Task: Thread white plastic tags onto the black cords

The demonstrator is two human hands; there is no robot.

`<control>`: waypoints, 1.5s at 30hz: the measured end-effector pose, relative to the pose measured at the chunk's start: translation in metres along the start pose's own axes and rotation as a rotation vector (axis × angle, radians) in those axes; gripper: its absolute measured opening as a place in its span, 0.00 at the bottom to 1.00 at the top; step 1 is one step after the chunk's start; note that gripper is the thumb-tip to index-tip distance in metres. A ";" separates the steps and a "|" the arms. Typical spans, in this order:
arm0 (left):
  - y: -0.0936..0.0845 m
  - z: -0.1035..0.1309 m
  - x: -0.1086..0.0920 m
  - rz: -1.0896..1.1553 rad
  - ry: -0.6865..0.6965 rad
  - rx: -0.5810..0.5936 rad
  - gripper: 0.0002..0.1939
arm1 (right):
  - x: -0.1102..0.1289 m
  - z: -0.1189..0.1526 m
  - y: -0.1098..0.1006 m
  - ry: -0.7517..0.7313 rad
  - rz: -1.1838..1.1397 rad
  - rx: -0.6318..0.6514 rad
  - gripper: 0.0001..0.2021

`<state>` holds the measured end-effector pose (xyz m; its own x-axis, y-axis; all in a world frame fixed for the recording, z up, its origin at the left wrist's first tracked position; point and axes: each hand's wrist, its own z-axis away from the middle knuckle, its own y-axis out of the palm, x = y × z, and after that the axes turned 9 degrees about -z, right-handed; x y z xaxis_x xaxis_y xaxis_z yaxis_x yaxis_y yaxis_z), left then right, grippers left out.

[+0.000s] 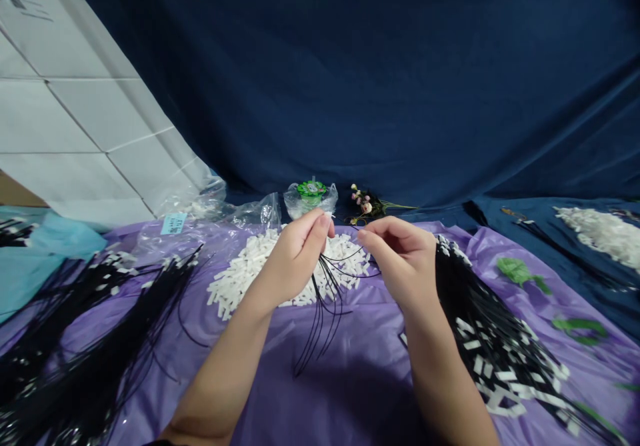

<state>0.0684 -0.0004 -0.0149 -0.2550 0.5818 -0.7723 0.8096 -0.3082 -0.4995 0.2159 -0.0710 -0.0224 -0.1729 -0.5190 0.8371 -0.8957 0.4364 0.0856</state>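
Observation:
My left hand (300, 253) is closed around a small bunch of thin black cords (323, 313), whose loose ends hang down over the purple cloth. To its right, my right hand (400, 259) pinches a single black cord near its fingertips; part of that cord runs back toward the bunch. Both hands are raised in front of a pile of small white rectangular pieces (240, 273). Whether a white piece sits between the fingers is hidden. Beside my right forearm lies a thick bundle of black cords with white pieces on them (480, 299).
More black cord bundles (120, 339) lie at the left on the purple cloth (300, 406). Behind the pile are a clear plastic bag (250, 214), a green round container (311, 191) and small flowers (367, 203). White pieces (600, 233) lie far right; a dark blue curtain hangs behind.

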 end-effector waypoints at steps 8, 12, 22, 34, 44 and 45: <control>-0.003 0.001 0.000 -0.001 0.056 0.115 0.19 | -0.002 -0.002 -0.007 -0.285 0.276 0.069 0.04; -0.002 0.000 -0.001 0.079 0.050 0.167 0.19 | -0.005 -0.005 -0.006 -0.535 0.412 0.112 0.02; -0.006 -0.002 0.001 0.186 0.061 0.232 0.19 | -0.014 -0.003 -0.006 -0.653 0.460 0.119 0.07; -0.005 -0.010 0.011 0.360 -0.225 0.040 0.18 | -0.006 -0.001 0.000 -0.766 0.611 -0.142 0.05; -0.004 -0.015 0.013 0.503 -0.284 -0.120 0.17 | -0.008 0.004 0.007 -0.099 0.346 0.524 0.07; -0.004 -0.015 0.013 0.516 -0.290 -0.113 0.17 | -0.009 0.004 0.008 -0.082 0.312 0.520 0.07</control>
<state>0.0695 0.0195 -0.0167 0.0645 0.1448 -0.9874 0.9144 -0.4049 0.0004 0.2088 -0.0655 -0.0316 -0.4718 -0.4886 0.7339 -0.8768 0.1722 -0.4490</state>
